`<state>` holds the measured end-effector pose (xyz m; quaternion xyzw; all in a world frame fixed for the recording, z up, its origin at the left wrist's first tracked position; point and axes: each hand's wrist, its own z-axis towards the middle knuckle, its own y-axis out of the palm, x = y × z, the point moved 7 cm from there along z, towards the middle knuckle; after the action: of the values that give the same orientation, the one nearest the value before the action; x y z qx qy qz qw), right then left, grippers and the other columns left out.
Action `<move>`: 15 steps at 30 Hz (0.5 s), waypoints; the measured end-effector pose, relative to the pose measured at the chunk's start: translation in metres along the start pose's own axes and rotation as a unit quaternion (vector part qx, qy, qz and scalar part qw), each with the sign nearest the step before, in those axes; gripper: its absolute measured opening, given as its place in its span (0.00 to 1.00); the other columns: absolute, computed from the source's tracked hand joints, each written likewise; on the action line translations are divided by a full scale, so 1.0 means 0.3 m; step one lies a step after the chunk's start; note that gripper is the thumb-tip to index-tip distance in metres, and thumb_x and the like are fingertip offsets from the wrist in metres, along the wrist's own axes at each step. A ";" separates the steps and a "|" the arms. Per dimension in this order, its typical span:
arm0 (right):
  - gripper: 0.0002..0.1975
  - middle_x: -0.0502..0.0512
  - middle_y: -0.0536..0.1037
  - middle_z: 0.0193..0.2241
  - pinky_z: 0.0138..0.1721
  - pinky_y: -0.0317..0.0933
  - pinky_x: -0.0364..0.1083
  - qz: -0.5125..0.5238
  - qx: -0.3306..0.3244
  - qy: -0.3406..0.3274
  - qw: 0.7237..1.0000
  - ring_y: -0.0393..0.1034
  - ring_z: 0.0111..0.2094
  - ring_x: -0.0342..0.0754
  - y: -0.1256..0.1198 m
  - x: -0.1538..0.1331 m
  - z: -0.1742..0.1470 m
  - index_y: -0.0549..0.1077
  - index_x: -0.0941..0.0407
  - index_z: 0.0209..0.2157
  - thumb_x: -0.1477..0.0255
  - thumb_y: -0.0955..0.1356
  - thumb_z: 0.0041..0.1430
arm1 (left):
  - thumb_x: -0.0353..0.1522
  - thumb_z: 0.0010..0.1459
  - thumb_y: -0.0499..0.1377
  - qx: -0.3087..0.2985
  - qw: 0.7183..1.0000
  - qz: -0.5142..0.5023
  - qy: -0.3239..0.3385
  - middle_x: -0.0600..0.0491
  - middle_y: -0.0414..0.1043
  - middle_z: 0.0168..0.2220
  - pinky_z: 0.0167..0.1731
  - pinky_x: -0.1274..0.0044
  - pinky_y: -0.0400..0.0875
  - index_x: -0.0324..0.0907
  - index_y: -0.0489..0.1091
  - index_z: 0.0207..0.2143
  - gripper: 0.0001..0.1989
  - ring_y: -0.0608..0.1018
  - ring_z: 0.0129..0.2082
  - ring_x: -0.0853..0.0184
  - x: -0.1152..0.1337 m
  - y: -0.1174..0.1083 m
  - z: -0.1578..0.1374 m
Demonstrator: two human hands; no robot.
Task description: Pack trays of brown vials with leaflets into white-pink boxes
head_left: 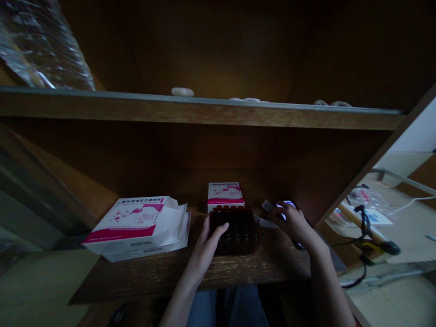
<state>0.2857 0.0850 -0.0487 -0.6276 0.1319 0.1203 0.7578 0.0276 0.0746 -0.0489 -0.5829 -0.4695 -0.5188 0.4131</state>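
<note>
Rough-grained wooden shelf; matt cardboard box; crinkled glossy plastic wrap
</note>
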 end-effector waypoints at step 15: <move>0.17 0.65 0.74 0.53 0.54 0.57 0.64 -0.030 0.015 0.072 0.997 0.67 0.55 0.65 -0.001 0.117 -0.006 0.82 0.53 0.36 0.60 0.64 0.62 | 0.44 0.59 0.56 -0.007 0.999 0.031 -0.028 0.51 0.52 0.68 0.66 0.68 0.45 0.46 0.55 0.63 0.32 0.56 0.67 0.61 -0.013 -0.011 -0.023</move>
<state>0.3187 0.0838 -0.0610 -0.6271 0.1692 0.0503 0.7586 0.0230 0.0682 -0.0521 -0.6145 -0.4592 -0.4921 0.4116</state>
